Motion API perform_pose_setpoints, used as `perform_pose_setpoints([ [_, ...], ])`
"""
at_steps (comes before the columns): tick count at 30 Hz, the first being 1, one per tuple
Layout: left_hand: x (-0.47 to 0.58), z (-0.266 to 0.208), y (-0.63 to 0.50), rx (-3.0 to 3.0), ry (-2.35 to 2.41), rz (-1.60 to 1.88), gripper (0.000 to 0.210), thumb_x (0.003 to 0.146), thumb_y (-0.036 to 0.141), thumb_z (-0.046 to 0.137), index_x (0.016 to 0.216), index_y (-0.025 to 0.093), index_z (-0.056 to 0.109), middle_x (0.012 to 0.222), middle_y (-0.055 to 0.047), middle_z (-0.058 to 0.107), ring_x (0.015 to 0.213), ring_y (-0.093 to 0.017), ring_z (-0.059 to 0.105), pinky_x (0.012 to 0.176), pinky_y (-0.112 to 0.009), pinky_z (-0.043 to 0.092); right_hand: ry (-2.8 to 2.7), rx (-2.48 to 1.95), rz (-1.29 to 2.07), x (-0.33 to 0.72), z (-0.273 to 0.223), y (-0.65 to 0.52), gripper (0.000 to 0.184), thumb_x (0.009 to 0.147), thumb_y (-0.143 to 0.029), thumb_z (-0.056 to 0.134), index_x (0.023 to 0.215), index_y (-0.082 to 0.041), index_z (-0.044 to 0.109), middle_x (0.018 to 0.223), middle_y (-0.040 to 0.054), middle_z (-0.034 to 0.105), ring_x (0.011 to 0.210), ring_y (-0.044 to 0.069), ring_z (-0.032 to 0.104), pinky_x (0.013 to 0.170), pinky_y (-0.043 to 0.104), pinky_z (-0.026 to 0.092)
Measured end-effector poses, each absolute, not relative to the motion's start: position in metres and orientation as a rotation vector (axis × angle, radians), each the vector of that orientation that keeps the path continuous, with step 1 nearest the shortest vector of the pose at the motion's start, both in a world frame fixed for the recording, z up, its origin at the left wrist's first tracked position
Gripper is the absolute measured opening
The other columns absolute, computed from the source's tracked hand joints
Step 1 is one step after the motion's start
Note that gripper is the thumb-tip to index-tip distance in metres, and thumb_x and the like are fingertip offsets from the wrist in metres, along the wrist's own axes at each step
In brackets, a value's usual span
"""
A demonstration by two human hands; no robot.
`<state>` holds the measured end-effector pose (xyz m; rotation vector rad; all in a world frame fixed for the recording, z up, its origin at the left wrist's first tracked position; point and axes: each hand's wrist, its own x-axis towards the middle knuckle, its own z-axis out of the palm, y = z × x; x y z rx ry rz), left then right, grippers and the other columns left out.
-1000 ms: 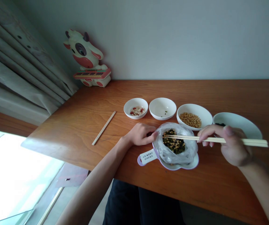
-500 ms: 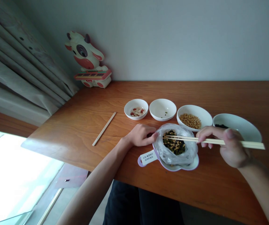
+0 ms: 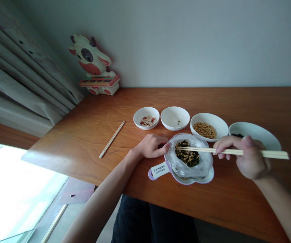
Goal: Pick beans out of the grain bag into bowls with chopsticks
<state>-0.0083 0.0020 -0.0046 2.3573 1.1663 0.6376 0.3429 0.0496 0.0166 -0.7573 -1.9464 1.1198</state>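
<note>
Right hand (image 3: 253, 158): fingers (image 3: 226, 142) closed on a pair of chopsticks (image 3: 274, 154), thumb on top, the thick ends projecting to the right past the hand. The tips extend left of these fingers, close together, over the mixed beans (image 3: 188, 157); whether they grip a bean is too small to tell.

Left hand (image 3: 151, 145): fingers curled, resting on the desk (image 3: 236, 202), the thumb side touching the left edge of the bag (image 3: 207, 160). Whether it pinches the plastic cannot be told.

The bag lies open between the two hands' fingers, yellow and dark green beans inside. It sits in a tray (image 3: 191, 181), whose handle, bearing a printed label (image 3: 160, 169), points left, just nearer the wearer than the left fingers.

Beyond the fingers stand four white bowls in a row. Beyond the left fingers: the first bowl (image 3: 140, 114), holding red and pale pieces, and the second bowl (image 3: 173, 113), with a few small bits. Left of and beyond the right fingers: the third bowl (image 3: 220, 126), of yellow beans. Directly behind the right hand: the fourth bowl (image 3: 268, 136), partly hidden, dark contents visible.

A second pair (image 3: 112, 140) lies left of the left fingers, well apart; a cow toy (image 3: 92, 65) stands farther beyond.
</note>
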Motion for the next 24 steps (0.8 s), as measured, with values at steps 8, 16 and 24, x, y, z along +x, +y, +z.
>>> perform_pose_setpoints([
  [8,-0.009,-0.006,0.002,2.352,1.168,0.665,0.045,0.108,0.045,0.042,0.073,0.018,0.047,0.064,0.001,0.052,0.056,-0.010,0.042,0.057,-0.027,0.030,-1.909,-0.699,1.233,0.339,0.024,0.052,0.084,0.101,-0.076,0.013,0.081,-0.025,0.077,0.076,0.0078,0.071,0.061,0.019,0.061,0.049,0.032,0.046],
  [16,-0.009,-0.006,0.002,2.365,1.174,0.640,0.046,0.109,0.045,0.040,0.073,0.018,0.049,0.066,0.000,0.054,0.057,-0.011,0.044,0.058,-0.027,0.033,-1.924,-0.703,1.252,0.337,0.016,0.049,0.083,0.102,-0.074,0.011,0.086,-0.025,0.076,0.081,0.0084,0.071,0.065,0.020,0.062,0.052,0.033,0.046],
  [24,-0.009,-0.006,0.002,2.368,1.176,0.640,0.045,0.109,0.045,0.040,0.074,0.018,0.050,0.065,0.000,0.055,0.056,-0.011,0.044,0.058,-0.027,0.033,-1.960,-0.737,1.216,0.336,0.013,0.048,0.082,0.103,-0.070,0.008,0.085,-0.026,0.075,0.079,0.0072,0.070,0.067,0.020,0.062,0.054,0.034,0.046],
])
